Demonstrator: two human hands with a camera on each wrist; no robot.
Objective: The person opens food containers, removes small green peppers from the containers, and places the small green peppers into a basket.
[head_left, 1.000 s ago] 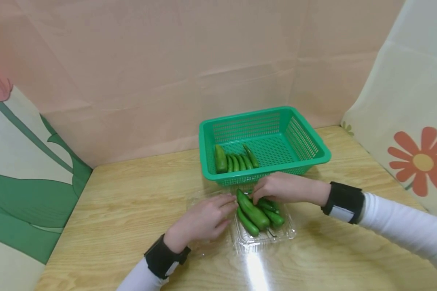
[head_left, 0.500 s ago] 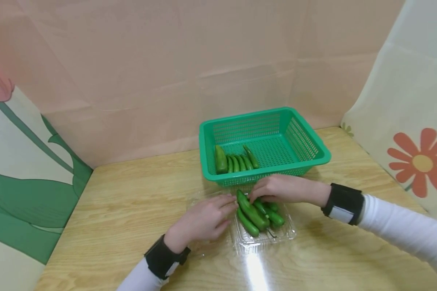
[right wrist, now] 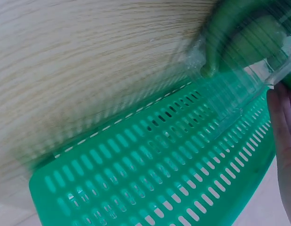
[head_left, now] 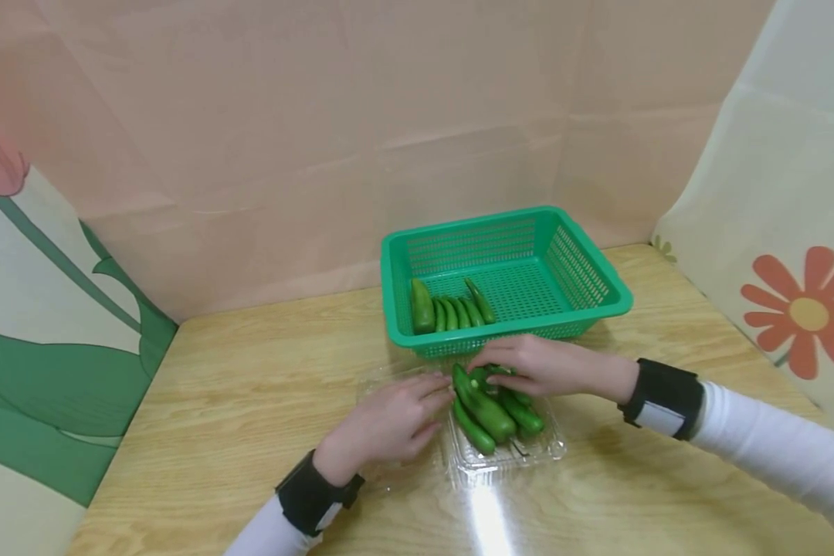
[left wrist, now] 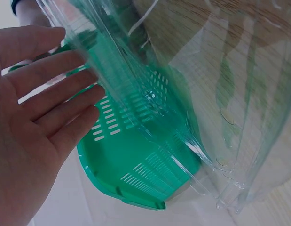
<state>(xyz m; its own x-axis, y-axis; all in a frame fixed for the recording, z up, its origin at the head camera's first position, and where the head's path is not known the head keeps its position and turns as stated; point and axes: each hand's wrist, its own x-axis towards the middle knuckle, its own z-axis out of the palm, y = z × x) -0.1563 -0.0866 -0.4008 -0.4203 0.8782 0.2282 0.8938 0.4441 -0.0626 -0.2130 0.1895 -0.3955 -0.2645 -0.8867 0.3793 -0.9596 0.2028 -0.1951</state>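
Several green peppers (head_left: 485, 411) of differing thickness lie in a clear plastic clamshell box (head_left: 476, 466) on the table. My right hand (head_left: 538, 367) is over the box's far end, its thumb and fingers around a green pepper (head_left: 476, 380) that they partly hide. My left hand (head_left: 392, 417) is over the box's lid side, fingertips at the near-left edge of the peppers. In the left wrist view, the left hand (left wrist: 46, 103) has nearly straight fingers beside the clear plastic and holds nothing. Only the right hand's edge (right wrist: 284, 122) shows in the right wrist view.
Just behind the box stands a green perforated basket (head_left: 577, 313). Several more peppers (head_left: 452, 311) lie in its left part. A wooden table (head_left: 271, 363) carries everything, with a pink sheet (head_left: 285, 154) behind and printed cloths at both sides.
My right hand has shifted slightly left, and its thumb and fingers are further apart around the pepper at the box's far end. The left hand stays put.
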